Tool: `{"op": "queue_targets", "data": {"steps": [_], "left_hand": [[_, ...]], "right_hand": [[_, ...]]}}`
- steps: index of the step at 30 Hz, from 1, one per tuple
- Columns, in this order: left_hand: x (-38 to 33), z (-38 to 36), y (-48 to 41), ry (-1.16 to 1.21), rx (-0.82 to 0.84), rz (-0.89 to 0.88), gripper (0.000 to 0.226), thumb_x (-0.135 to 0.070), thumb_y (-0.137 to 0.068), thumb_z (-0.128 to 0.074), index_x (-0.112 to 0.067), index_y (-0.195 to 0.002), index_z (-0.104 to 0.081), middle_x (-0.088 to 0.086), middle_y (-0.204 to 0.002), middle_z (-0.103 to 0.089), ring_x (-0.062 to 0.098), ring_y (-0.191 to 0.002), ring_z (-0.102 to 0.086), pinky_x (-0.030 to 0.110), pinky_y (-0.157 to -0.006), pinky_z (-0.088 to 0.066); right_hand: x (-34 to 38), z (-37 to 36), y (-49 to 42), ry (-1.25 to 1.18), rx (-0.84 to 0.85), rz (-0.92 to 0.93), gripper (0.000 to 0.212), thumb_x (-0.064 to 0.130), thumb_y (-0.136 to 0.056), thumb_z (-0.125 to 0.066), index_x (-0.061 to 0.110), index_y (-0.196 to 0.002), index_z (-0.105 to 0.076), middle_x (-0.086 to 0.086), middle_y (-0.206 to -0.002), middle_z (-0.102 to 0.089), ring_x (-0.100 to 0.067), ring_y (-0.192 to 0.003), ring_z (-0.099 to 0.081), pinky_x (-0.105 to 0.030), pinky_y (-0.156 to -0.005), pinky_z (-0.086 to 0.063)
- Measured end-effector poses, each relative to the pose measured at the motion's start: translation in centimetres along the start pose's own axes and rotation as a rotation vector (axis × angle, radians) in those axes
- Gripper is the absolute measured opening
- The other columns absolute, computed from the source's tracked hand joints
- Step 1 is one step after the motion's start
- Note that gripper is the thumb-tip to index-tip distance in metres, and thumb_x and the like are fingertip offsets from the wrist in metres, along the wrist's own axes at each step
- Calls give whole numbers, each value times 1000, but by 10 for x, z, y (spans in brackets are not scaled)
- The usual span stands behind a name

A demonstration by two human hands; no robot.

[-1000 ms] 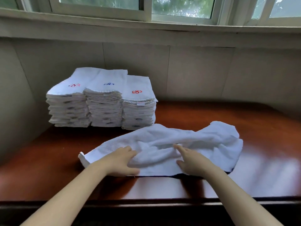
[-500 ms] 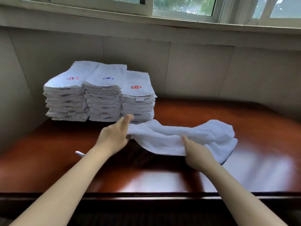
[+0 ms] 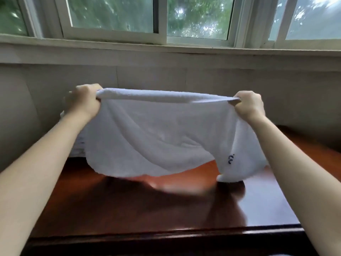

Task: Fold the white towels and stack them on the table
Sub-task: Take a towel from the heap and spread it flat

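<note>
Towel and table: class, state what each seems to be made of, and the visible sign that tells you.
Towel: probably cotton terry, matte white; it sags in soft folds and its top edge looks fuzzy. Table: likely wood or wood veneer, reddish brown under a glossy varnish; it reflects the light in a bright patch.

There are two hands, the left hand [image 3: 83,102] and the right hand [image 3: 249,106], one unfolded white towel [image 3: 156,135] bearing one small blue mark [image 3: 230,159], one brown table [image 3: 147,209], one row of windows [image 3: 114,15], and one pile of folded towels [image 3: 78,146], too hidden to count.
</note>
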State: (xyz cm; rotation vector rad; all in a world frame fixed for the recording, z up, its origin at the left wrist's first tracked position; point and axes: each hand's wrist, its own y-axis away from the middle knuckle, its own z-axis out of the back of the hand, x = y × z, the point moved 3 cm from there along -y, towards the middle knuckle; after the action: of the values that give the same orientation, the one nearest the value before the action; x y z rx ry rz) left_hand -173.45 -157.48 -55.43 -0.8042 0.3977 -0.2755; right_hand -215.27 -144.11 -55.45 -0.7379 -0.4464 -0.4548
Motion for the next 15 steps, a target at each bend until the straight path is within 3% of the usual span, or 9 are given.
{"op": "queue_targets", "data": {"steps": [4,9,12,15], "left_hand": [[9,34,-27,-32,-138,74,24,-11,-86,-46,-18,-97,-66,26,-95,-63,49,-85,-60,43,-68,-46],[17,46,-24,-90,-100,155,24,-10,-88,-47,-18,-103,-64,28,-102,-62,50,-90,-59,45,-72,-46],[10,54,-22,-29,-127,220,24,-8,-91,-43,-13,-108,-59,31,-108,-59,53,-97,-56,49,-79,-46],[1,74,-25,73,-276,193,26,-5,-90,-38,-11,-108,-57,28,-109,-58,50,-97,-55,49,-79,-45]], "right_hand": [[18,23,-17,99,-21,68,24,7,-86,-50,14,-101,-68,-19,-109,-61,-39,-100,-57,-33,-77,-43],[14,21,-11,163,10,49,29,7,-89,-48,18,-106,-69,-17,-116,-59,-40,-104,-56,-33,-74,-42],[20,25,-10,37,-99,60,30,7,-89,-47,18,-106,-70,-17,-112,-64,-40,-103,-58,-33,-78,-44],[25,41,-13,-111,-256,93,32,6,-89,-45,14,-108,-69,-16,-110,-67,-37,-104,-58,-34,-83,-44]]}}
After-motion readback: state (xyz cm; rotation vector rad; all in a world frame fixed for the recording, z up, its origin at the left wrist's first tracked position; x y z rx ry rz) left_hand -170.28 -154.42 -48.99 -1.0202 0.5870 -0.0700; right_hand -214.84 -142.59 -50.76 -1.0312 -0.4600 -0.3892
